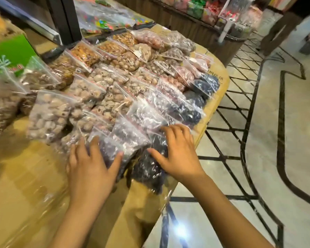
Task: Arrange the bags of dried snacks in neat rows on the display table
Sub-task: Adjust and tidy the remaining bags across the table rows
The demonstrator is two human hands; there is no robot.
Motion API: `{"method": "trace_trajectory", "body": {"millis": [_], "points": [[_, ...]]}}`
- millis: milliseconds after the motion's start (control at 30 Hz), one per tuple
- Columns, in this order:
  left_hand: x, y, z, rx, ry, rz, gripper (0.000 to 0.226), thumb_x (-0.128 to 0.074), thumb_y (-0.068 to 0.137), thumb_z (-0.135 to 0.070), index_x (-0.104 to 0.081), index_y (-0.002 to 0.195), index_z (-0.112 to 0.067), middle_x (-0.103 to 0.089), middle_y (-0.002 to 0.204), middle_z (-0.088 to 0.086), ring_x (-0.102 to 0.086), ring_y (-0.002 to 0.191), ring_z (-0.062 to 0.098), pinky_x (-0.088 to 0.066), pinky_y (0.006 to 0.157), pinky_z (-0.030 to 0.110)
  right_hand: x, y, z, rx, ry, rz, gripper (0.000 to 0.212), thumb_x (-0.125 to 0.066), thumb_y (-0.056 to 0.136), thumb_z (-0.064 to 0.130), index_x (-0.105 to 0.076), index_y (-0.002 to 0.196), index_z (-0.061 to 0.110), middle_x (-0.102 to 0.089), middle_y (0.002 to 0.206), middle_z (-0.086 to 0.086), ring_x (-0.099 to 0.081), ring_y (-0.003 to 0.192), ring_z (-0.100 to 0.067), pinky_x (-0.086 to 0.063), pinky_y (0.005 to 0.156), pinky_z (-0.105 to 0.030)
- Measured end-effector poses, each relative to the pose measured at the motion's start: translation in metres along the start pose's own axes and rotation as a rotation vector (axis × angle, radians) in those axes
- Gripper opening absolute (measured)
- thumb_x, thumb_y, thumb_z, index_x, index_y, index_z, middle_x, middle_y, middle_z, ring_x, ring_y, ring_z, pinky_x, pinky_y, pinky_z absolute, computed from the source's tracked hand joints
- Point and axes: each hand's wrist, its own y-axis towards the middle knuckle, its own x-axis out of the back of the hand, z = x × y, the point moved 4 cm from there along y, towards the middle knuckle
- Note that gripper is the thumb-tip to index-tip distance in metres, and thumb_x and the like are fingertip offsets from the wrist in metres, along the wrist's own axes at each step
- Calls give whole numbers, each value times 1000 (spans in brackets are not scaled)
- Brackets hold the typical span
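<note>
1. A clear bag of dark dried fruit (115, 145) lies at the near end of the rows on the table (34, 176), with its sealed edge pointing away from the person.
2. The left hand (91, 167) rests flat on the near left part of this bag. The fingers are spread and open, with the thumb laid across the plastic; nothing is clamped.
3. A second dark bag (150, 169) lies just right of the first, touching it and reaching the table's edge.
4. The right hand (177, 151) presses palm-down on this second bag. The fingers are apart and extended, not closed around it.
5. Beyond both hands, more dark bags (177, 106) continue in an overlapping row along the table's right edge.
6. Left of that row lie bags of pale round snacks (48, 115), also overlapping.
7. At the far end of the table lie bags of orange-brown snacks (113, 47) and pink ones (186, 76).
8. A green box (9, 52) stands at the table's far left.
</note>
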Motion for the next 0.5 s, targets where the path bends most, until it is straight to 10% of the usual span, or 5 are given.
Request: {"method": "trace_trajectory", "body": {"millis": [500], "points": [[-38, 143, -155, 98, 152, 59, 74, -47, 81, -61, -42, 132, -7, -42, 133, 32, -34, 125, 50, -35, 100, 57, -12, 186, -158, 42, 70, 104, 69, -50, 83, 60, -44, 128, 7, -49, 124, -13, -37, 123, -34, -37, 101, -49]]}}
